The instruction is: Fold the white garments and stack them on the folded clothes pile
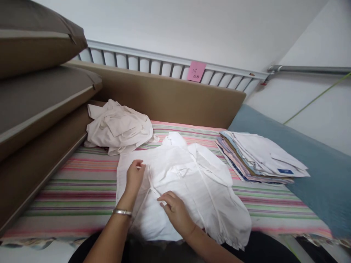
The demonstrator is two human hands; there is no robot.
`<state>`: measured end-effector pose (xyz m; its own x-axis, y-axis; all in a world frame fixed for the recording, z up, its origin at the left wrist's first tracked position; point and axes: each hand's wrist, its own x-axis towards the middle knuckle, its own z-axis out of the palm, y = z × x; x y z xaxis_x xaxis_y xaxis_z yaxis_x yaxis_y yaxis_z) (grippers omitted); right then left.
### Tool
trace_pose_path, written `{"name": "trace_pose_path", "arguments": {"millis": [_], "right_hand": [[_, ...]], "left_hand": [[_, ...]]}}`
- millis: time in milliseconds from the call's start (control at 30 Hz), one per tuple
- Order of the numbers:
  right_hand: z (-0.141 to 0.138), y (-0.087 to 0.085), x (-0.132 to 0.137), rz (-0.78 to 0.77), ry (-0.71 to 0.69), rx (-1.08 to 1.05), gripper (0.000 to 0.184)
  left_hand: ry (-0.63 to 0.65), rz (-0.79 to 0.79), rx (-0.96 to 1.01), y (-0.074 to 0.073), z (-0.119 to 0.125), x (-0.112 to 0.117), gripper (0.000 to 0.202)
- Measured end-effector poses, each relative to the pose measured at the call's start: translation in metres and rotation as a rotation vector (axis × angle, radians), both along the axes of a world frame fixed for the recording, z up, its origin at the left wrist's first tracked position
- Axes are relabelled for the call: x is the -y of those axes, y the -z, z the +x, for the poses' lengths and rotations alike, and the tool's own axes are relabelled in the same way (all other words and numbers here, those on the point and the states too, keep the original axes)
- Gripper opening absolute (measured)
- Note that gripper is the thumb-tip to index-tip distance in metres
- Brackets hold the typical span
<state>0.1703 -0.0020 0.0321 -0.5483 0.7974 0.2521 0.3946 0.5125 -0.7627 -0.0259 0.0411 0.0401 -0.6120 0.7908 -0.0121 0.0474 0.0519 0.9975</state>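
A white garment (175, 182) with gathered edges and long thin ties lies spread on the striped cloth in front of me. Near its left part, the white fabric tie (151, 187) crosses itself in a knot or loop. My left hand (135, 175), with a silver bangle on its wrist, is closed in a pinch at the upper end of this tie. Lower and to the right, my right hand (177, 214) has its thumb and forefinger close together at the tie's other end. Its remaining fingers are curled and partly hidden.
A crumpled cream cloth (120, 126) lies behind on the left, beside stacked brown cushions (46, 98). Folded shirts (260, 155) are piled at right on the striped cloth (82, 190). Behind stand a brown board (170, 96) and a radiator with a pink note (196, 71).
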Motion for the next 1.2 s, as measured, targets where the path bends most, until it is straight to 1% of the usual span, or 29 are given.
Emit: {"name": "trace_pose_path", "arguments": {"millis": [67, 133, 167, 200, 233, 267, 333, 400, 500, 600, 700, 733, 767, 800, 867, 900, 933, 967, 1067, 1133, 1200], "right_hand": [[-0.004, -0.005, -0.003, 0.005, 0.0, -0.051, 0.039], [-0.008, -0.009, -0.005, 0.005, -0.006, -0.105, 0.044], [-0.011, -0.01, -0.006, 0.0, -0.01, -0.127, 0.043], [-0.013, -0.011, -0.007, -0.008, -0.01, -0.147, 0.041], [-0.016, -0.012, -0.008, -0.018, -0.006, -0.163, 0.038], [-0.018, -0.012, -0.009, -0.03, 0.003, -0.174, 0.035], [-0.02, -0.013, -0.01, -0.063, 0.028, -0.184, 0.03], [-0.021, -0.013, -0.01, -0.101, 0.053, -0.175, 0.025], [-0.018, -0.013, -0.014, -0.131, 0.066, -0.136, 0.02], [-0.011, -0.013, -0.025, -0.078, 0.063, -0.083, 0.018], [-0.01, -0.019, -0.039, -0.025, 0.066, -0.047, 0.015], [-0.011, -0.023, -0.043, -0.051, 0.08, -0.063, 0.013], [-0.014, -0.028, -0.046, -0.111, 0.1, -0.105, 0.012], [-0.017, -0.033, -0.047, -0.194, 0.119, -0.169, 0.015], [-0.024, -0.043, -0.048, -0.362, 0.141, -0.3, 0.027], [-0.026, -0.046, -0.046, -0.417, 0.141, -0.321, 0.031], [-0.028, -0.048, -0.044, -0.441, 0.133, -0.29, 0.032], [-0.029, -0.046, -0.041, -0.437, 0.127, -0.212, 0.028], [-0.027, -0.033, -0.029, -0.34, 0.153, 0.104, 0.015], [-0.027, -0.021, -0.022, -0.258, 0.211, 0.238, 0.015], [-0.03, -0.013, -0.017, -0.18, 0.275, 0.315, 0.016]], "left_hand": [[0.183, -0.049, -0.128, -0.004, -0.001, 0.021, 0.017], [0.383, -0.081, -0.213, -0.003, 0.002, 0.042, 0.019], [0.453, -0.091, -0.269, -0.001, 0.005, 0.051, 0.022], [0.495, -0.097, -0.336, 0.002, 0.009, 0.059, 0.027], [0.509, -0.1, -0.403, 0.005, 0.013, 0.066, 0.03], [0.504, -0.104, -0.463, 0.007, 0.017, 0.071, 0.03], [0.469, -0.11, -0.543, 0.009, 0.024, 0.076, 0.023], [0.427, -0.115, -0.574, 0.008, 0.028, 0.078, 0.017], [0.408, -0.09, -0.58, 0.005, 0.028, 0.078, 0.019], [0.417, -0.065, -0.552, 0.003, 0.024, 0.077, 0.015], [0.415, -0.061, -0.526, 0.006, 0.02, 0.078, 0.012], [0.404, -0.059, -0.518, 0.007, 0.02, 0.078, 0.011], [0.39, -0.061, -0.507, 0.009, 0.019, 0.078, 0.011], [0.379, -0.069, -0.496, 0.011, 0.018, 0.078, 0.01], [0.374, -0.102, -0.497, 0.016, 0.015, 0.077, 0.01], [0.386, -0.119, -0.51, 0.019, 0.013, 0.077, 0.011], [0.403, -0.129, -0.525, 0.021, 0.01, 0.076, 0.014], [0.417, -0.132, -0.536, 0.024, 0.006, 0.075, 0.017], [0.435, -0.117, -0.512, 0.027, -0.007, 0.071, 0.021], [0.409, -0.123, -0.474, 0.026, -0.014, 0.068, 0.023], [0.379, -0.145, -0.456, 0.021, -0.016, 0.067, 0.023]]}}
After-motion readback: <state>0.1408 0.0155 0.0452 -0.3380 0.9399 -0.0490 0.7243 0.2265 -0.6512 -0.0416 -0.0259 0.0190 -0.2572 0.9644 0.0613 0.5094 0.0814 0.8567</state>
